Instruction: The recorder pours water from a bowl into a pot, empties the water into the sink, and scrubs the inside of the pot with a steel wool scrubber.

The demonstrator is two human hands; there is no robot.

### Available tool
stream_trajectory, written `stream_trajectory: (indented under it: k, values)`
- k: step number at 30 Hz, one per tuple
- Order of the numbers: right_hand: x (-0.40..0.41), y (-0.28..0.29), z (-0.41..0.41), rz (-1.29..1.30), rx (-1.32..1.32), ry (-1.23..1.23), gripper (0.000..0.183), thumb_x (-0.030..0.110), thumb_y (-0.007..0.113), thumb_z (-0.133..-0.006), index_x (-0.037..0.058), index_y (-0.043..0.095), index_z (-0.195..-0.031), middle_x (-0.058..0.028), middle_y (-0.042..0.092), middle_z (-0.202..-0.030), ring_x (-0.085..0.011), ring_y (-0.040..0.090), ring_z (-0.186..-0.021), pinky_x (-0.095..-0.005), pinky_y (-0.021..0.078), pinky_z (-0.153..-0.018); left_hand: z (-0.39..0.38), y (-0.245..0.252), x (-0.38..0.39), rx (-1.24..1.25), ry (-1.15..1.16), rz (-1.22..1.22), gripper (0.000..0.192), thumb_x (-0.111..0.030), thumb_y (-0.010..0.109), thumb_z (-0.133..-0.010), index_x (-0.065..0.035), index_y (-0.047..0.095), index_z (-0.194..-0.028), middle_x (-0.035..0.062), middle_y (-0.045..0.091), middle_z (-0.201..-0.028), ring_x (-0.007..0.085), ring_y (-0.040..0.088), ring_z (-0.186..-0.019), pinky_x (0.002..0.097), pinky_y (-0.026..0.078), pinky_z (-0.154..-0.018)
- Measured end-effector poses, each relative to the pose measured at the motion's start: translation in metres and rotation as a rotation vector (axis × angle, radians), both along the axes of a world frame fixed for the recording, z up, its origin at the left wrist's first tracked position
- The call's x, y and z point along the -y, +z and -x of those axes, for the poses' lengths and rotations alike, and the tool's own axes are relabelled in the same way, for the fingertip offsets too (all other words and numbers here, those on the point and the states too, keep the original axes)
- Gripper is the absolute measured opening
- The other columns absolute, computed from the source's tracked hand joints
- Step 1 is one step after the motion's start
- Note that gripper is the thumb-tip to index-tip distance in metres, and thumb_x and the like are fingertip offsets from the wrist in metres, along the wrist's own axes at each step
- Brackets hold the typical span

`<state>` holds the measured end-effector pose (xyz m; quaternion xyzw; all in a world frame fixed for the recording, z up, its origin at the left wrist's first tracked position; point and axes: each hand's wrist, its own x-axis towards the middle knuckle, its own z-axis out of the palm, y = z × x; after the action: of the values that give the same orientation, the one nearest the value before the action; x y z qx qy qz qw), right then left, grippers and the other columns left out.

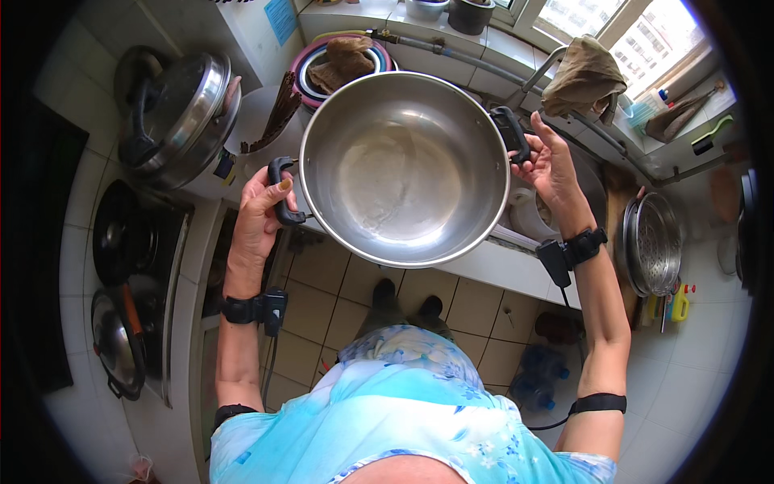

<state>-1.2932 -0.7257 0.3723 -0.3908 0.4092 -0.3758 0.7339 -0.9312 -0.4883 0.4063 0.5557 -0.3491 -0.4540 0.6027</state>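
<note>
A wide stainless steel pot [405, 175] with two black side handles is held up in front of me, its open top facing me. Its inside has a dull, slightly stained bottom and no food in it. My left hand [257, 206] grips the left handle, thumb on top. At the right handle, my right hand [547, 160] has its fingers curled under the lower part, with the thumb raised. Behind the pot's upper left edge, a brown cloth [341, 63] lies on stacked basins [300, 60].
Lidded steel pot [175, 121] and black wok [121, 236] stand left, near a lidded pan [115, 345]. A cloth [583, 78] drapes over the faucet [535, 75]. Partly hidden, the sink [589, 175] lies right, beside steel strainers [656, 242]. Plastic bottles [538, 378] are on the floor.
</note>
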Motion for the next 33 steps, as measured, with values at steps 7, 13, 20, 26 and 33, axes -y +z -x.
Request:
stream_trajectory:
  k: [7, 13, 20, 26, 33]
  values:
    - [0.028, -0.011, 0.004, 0.066, 0.028, 0.091, 0.056, 0.057, 0.069, -0.079, 0.0024, 0.065, -0.088, -0.0093, 0.066, -0.071, -0.0125, 0.059, -0.055, -0.0233, 0.0522, -0.058, 0.022, -0.022, -0.011, 0.035, 0.127, 0.009, 0.019, -0.021, 0.066, -0.088, -0.0064, 0.056, -0.096, 0.0022, 0.058, -0.064, 0.0016, 0.040, -0.043, 0.0145, 0.020, -0.034]
    - [0.078, -0.055, 0.012, 0.144, 0.058, 0.187, 0.039, 0.045, 0.057, -0.092, 0.0075, 0.063, -0.099, -0.0048, 0.066, -0.077, -0.0071, 0.055, -0.058, -0.0234, 0.0511, -0.065, 0.032, -0.045, 0.002, 0.109, 0.270, 0.043, 0.020, -0.023, 0.061, -0.092, -0.0043, 0.056, -0.094, -0.0005, 0.053, -0.059, 0.0029, 0.039, -0.044, 0.0157, 0.026, -0.038]
    - [0.142, -0.192, -0.010, 0.856, -0.733, 0.209, 0.039, 0.030, 0.075, -0.072, 0.0143, 0.069, -0.108, -0.0177, 0.056, -0.110, -0.0341, 0.052, -0.104, -0.0391, 0.0439, -0.094, 0.040, -0.057, 0.014, 0.186, 0.318, 0.129, 0.030, -0.031, 0.053, -0.096, -0.0015, 0.055, -0.099, -0.0002, 0.047, -0.059, 0.0076, 0.043, -0.056, 0.0218, 0.037, -0.057]
    - [0.176, -0.221, -0.059, 1.025, -0.955, 0.297, 0.054, 0.035, 0.075, -0.070, 0.0184, 0.064, -0.120, -0.0175, 0.038, -0.134, -0.0427, 0.034, -0.119, -0.0494, 0.0387, -0.101, 0.043, -0.055, 0.010, 0.251, 0.374, 0.097, 0.030, -0.032, 0.054, -0.096, -0.0027, 0.056, -0.096, -0.0019, 0.047, -0.060, 0.0060, 0.043, -0.054, 0.0204, 0.035, -0.054]
    - [0.167, -0.214, -0.048, 0.839, -0.660, 0.094, 0.040, 0.032, 0.063, -0.080, 0.0003, 0.068, -0.103, -0.0211, 0.059, -0.116, -0.0383, 0.056, -0.108, -0.0409, 0.0454, -0.094, 0.053, -0.054, 0.015, 0.247, 0.404, 0.070, 0.032, -0.037, 0.055, -0.094, -0.0052, 0.056, -0.094, -0.0024, 0.048, -0.058, 0.0056, 0.042, -0.053, 0.0201, 0.032, -0.050]
